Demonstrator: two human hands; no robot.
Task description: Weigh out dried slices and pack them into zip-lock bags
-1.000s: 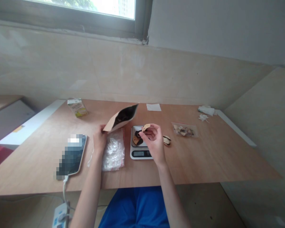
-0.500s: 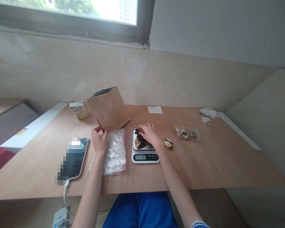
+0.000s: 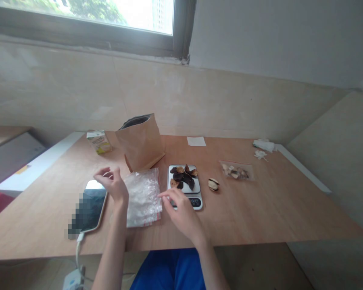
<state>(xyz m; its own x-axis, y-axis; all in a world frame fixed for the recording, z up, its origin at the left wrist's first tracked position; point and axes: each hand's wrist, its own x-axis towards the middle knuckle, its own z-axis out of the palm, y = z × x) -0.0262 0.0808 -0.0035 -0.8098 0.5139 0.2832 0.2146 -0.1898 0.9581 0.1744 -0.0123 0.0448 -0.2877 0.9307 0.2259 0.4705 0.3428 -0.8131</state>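
A small kitchen scale [image 3: 186, 189] sits mid-table with several dark and tan dried pieces [image 3: 184, 176] heaped on its pan. My right hand [image 3: 181, 211] hovers at the scale's near left corner, fingers spread toward a stack of clear zip bags [image 3: 143, 196]. My left hand [image 3: 113, 184] is raised between those bags and a phone [image 3: 89, 205], fingers loosely curled and apart, holding nothing. A brown paper pouch [image 3: 141, 141] stands upright and open behind the bags.
One loose dried piece [image 3: 213, 184] lies right of the scale, and beyond it a filled clear bag [image 3: 236, 170]. A small carton [image 3: 98, 141], a white paper slip [image 3: 196, 141] and white scraps [image 3: 262, 146] lie toward the back. A cable hangs from the phone.
My left hand let go of the paper pouch, which now stands by itself. My right hand left the scale pan and drew back toward the clear bags.
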